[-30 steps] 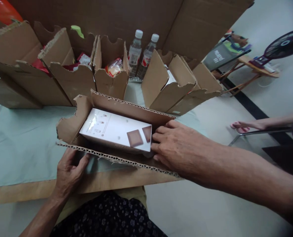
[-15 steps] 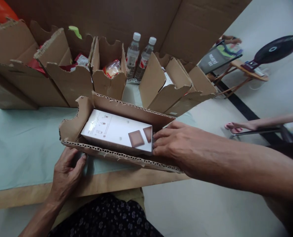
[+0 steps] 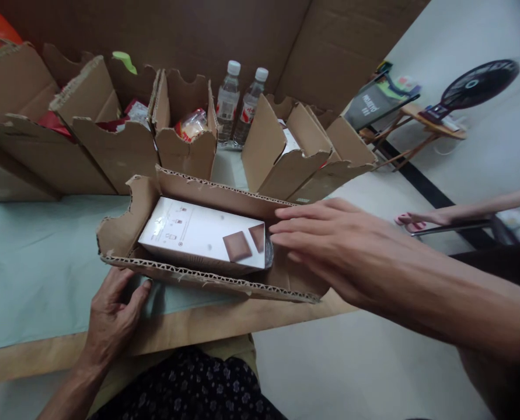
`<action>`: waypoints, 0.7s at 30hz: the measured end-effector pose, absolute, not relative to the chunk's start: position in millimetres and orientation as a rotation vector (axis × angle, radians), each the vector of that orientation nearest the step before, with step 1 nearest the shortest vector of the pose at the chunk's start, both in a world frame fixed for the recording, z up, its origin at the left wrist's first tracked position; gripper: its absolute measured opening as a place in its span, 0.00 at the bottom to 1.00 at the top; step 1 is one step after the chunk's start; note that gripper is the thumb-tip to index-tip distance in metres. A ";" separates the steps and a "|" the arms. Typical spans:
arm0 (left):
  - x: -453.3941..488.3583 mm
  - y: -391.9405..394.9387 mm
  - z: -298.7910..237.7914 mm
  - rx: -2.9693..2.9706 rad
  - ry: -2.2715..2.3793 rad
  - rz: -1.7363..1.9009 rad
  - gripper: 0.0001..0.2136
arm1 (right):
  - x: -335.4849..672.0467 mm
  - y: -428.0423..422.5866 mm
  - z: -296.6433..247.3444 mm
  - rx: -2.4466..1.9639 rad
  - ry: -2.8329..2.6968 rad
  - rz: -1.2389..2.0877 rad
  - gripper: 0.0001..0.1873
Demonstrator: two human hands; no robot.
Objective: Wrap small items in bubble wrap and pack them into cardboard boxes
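A narrow open-topped cardboard box [image 3: 224, 279] lies before me near the table's front edge. Inside it is a white carton [image 3: 198, 230] printed with brown chocolate squares and small drawings. Something clear and rounded, perhaps plastic, shows at the carton's right end; its kind I cannot make out. My left hand [image 3: 113, 309] grips the box's near left corner, its fingertips partly hidden beneath the wall and the thumb against the side. Above the box's right end, my right hand [image 3: 325, 242] is open, fingers stretched out flat and apart from the carton.
Several upright cardboard boxes [image 3: 185, 154] with packets line the back of the table [image 3: 36, 251]. Two plastic bottles [image 3: 227, 105] stand among them, before a tall cardboard panel [image 3: 163, 29]. On the right are a fan [image 3: 478, 87], a wooden stool [image 3: 443, 131] and another person's leg [image 3: 470, 213].
My right hand has come up from the carton's right end and its fingers have straightened, uncovering the clear rounded thing. The left hand keeps its place at the box's corner.
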State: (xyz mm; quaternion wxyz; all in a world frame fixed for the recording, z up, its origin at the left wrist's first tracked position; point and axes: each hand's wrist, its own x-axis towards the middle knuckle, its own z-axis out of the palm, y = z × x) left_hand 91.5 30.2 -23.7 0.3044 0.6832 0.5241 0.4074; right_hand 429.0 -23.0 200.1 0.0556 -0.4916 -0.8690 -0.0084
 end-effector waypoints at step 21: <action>83.0 30.1 25.4 1.477 1.172 1.246 0.22 | 355.6 -64.0 64.1 -1.591 -1.659 0.208 0.34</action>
